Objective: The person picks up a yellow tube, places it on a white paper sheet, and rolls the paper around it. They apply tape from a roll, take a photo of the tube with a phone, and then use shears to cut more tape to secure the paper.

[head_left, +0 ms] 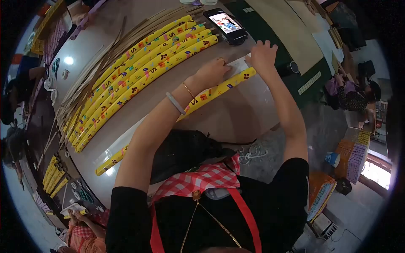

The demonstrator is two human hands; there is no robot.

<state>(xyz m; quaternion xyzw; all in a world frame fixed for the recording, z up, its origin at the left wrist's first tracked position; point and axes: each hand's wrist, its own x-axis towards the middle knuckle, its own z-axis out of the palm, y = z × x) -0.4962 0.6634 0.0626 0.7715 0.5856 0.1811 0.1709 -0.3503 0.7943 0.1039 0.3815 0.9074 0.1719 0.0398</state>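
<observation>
A yellow printed roll of wrapping paper (pixel 224 87) lies across the near side of the table, with a strip of clear film (pixel 239 66) along its far side. My left hand (pixel 209 75) is over the film near the roll's right part, fingers curled down and pressed together on it. At the right end, my right hand (pixel 263 58) has its fingers bent around the end of the roll and film; its fingertips are partly hidden. My left forearm covers the middle of the roll. Beyond lie several similar yellow rolls (pixel 147 63) side by side.
A phone (pixel 227 23) with a lit screen stands past the rolls. Thin brown strips (pixel 114 46) lie behind them. A dark round object (pixel 292 67) rests on the green mat (pixel 310 90). A black bag (pixel 181 152) is against my front. Other people work at left and right.
</observation>
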